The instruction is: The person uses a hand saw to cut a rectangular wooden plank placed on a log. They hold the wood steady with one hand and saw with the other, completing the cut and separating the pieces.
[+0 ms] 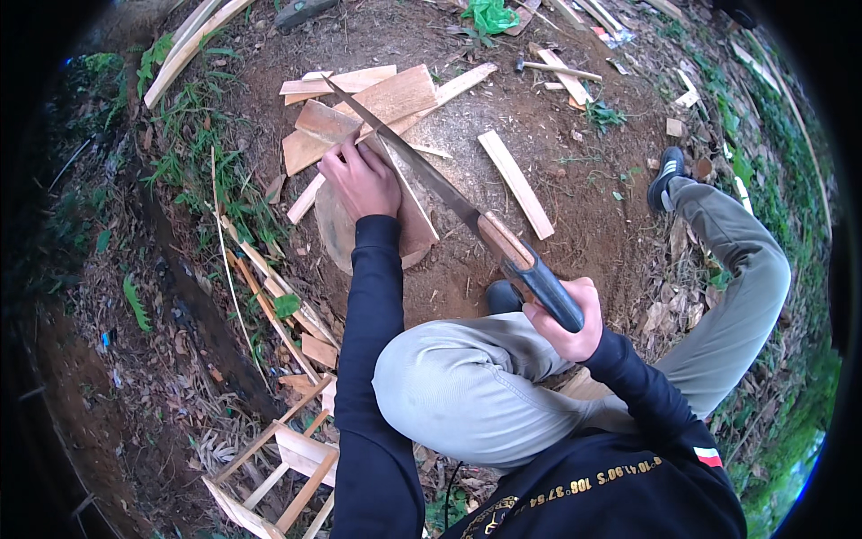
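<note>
From the person's head, the view is directed steeply downward; the left hand (364,184) and right hand (576,334) are framed from near; the ground (597,202) is shown beyond.

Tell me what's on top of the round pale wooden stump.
A flat brown wooden board held by the left hand covers the right part of the round pale wooden stump. Whatever lies beneath board, hand and dark fabric sleeve is hidden.

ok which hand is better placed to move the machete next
Probably the right hand: it grips the machete by its handle. The left hand seems busy holding a board over the stump.
</note>
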